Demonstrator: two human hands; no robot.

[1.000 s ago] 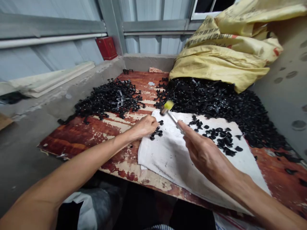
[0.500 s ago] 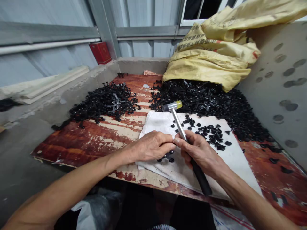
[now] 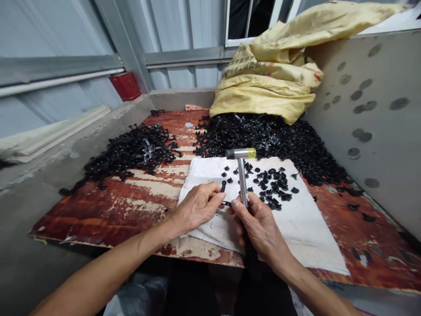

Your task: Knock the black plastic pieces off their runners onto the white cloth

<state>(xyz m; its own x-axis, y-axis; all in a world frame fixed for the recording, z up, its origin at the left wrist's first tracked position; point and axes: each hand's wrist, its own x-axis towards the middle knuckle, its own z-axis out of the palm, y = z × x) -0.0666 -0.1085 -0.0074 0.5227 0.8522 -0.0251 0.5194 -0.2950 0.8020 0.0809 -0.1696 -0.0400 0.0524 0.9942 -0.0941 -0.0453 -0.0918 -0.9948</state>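
Observation:
My right hand (image 3: 259, 221) is wrapped round a small mallet (image 3: 242, 173) with a steel shaft, one dark face and one yellow face, its head pointing away from me. Between finger and thumb, my left hand (image 3: 200, 206) pinches a small black plastic piece (image 3: 223, 186) with a rounded end. The right fingertips meet a dark strip (image 3: 226, 203) that reaches across from the left fingers; whether it belongs to the same piece I cannot tell. Below both hands lies a white cloth (image 3: 210, 235), with loose black button-like parts (image 3: 272, 184) scattered just beyond the right hand.
A heap of black parts (image 3: 131, 151) covers the left of the worn red board (image 3: 108, 210). Another large pile (image 3: 250, 136) spills from a yellow sack (image 3: 263, 94) at the back right. A spotted pale panel (image 3: 371, 123) borders the right; a red box (image 3: 125, 86) sits in the corner.
The view has shifted. My hands have moved slightly apart, showing the black piece between them. The mallet now stands straighter, and the dark parts formerly below my left hand no longer show there.

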